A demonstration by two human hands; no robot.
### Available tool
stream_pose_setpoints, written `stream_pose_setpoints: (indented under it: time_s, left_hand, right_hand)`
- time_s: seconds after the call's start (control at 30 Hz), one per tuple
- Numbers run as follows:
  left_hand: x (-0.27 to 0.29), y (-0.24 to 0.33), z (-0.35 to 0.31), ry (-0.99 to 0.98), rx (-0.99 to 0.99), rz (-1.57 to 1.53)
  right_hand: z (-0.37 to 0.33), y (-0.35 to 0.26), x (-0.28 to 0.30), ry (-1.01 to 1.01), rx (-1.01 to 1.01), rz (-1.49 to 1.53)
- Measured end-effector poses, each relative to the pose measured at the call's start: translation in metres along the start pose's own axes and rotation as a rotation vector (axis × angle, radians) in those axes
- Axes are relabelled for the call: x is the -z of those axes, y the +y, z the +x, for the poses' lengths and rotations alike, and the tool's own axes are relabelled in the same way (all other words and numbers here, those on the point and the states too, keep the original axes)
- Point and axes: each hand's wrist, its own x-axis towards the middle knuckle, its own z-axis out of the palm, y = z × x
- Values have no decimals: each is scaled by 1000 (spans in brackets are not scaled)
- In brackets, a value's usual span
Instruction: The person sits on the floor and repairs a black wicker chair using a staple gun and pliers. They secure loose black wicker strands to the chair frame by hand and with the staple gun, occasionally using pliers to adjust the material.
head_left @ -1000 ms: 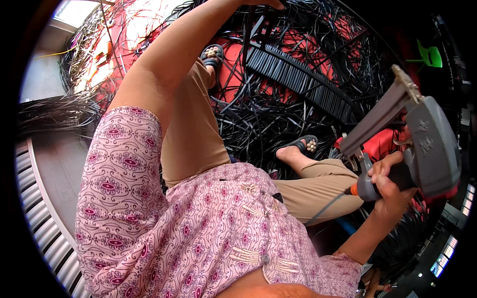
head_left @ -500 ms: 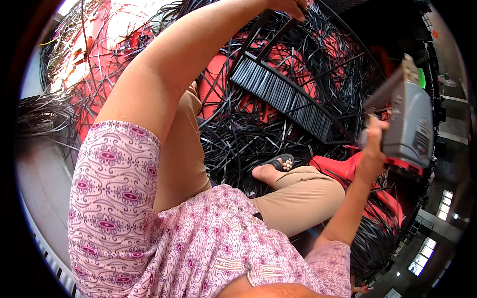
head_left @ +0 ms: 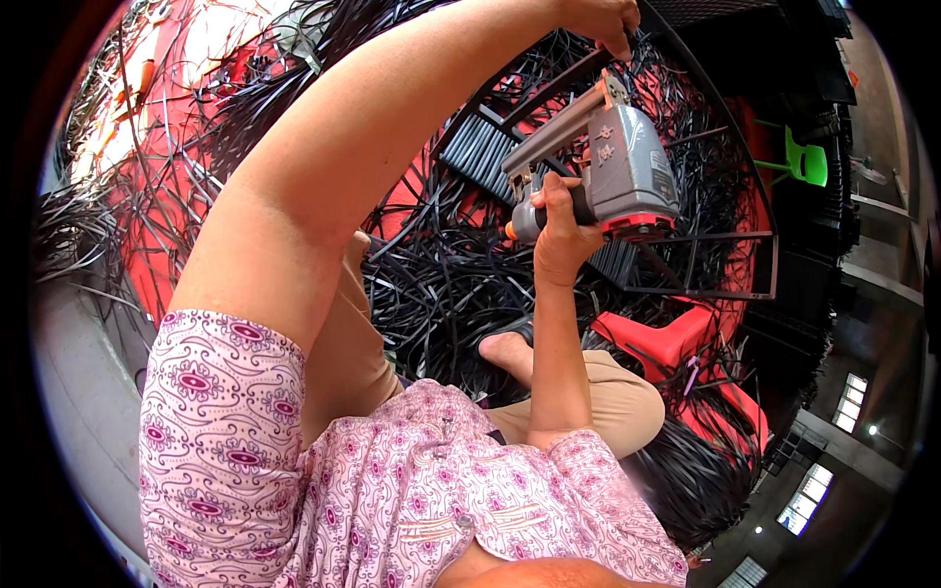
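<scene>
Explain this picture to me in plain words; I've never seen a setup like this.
There is no machine arm here: these are a person's own bare hands. The camera sits on the person's head and looks down, so the patterned shirt fills the lower part, and its wide lens bends straight edges.

The right hand grips a grey power tool with a long, slim rail, probably a nail or staple gun. The left hand is up at the top edge, by a slatted dark frame; its grip is unclear.

Loose black strips lie tangled over a red surface. Off to the right is a green chair.
</scene>
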Motion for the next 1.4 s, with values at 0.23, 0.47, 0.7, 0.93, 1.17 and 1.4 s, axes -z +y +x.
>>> stream_pose_setpoints:
  time_s: [0.23, 0.47, 0.7, 0.93, 1.17, 1.4]
  left_hand:
    - [-4, 6, 4, 15, 9, 80]
    - [-4, 7, 7, -13, 47, 57]
    - [-5, 9, 5, 3, 63, 16]
    - [-7, 12, 4, -2, 61, 27]
    - [3, 14, 4, -100, 48, 2]
    - [7, 23, -2, -60, 165, -199]
  right_hand:
    - [11, 11, -4, -18, 43, 38]
    - [13, 15, -13, 21, 89, -5]
    - [13, 9, -15, 13, 111, -62]
    - [16, 14, -14, 13, 111, -52]
    - [19, 26, -17, 34, 246, -74]
    - [16, 33, -20, 63, 253, -127]
